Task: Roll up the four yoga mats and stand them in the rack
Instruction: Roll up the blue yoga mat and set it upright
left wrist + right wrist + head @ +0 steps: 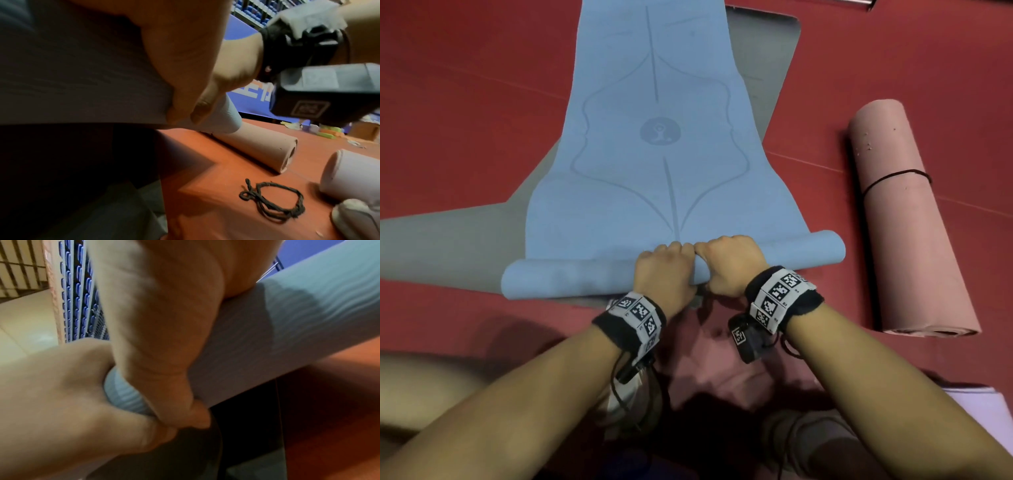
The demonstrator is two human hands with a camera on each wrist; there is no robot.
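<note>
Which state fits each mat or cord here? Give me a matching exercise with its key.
Things:
1. blue mat
2. pink mat
3. grey mat
4. loose cord

States:
A. flat on the floor under another mat
B. fully rolled, tied with a black cord
C. lying on the red floor, around nothing
D. partly rolled, both hands gripping the roll

Pairs: 1-D, 2-B, 3-A, 4-C
</note>
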